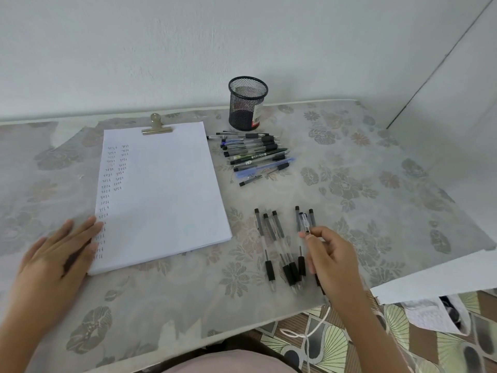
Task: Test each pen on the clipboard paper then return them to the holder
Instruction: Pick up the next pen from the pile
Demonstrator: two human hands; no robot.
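From the head view, the left hand lies flat with straight fingers on the near left corner of the clipped paper. The right hand pinches one pen between thumb and forefinger, within the near row of pens close to the table's front edge. Bare cloth separates this row from the pile of pens farther back, and the mesh holder stands upright just behind that pile by the wall, well apart from the held pen.
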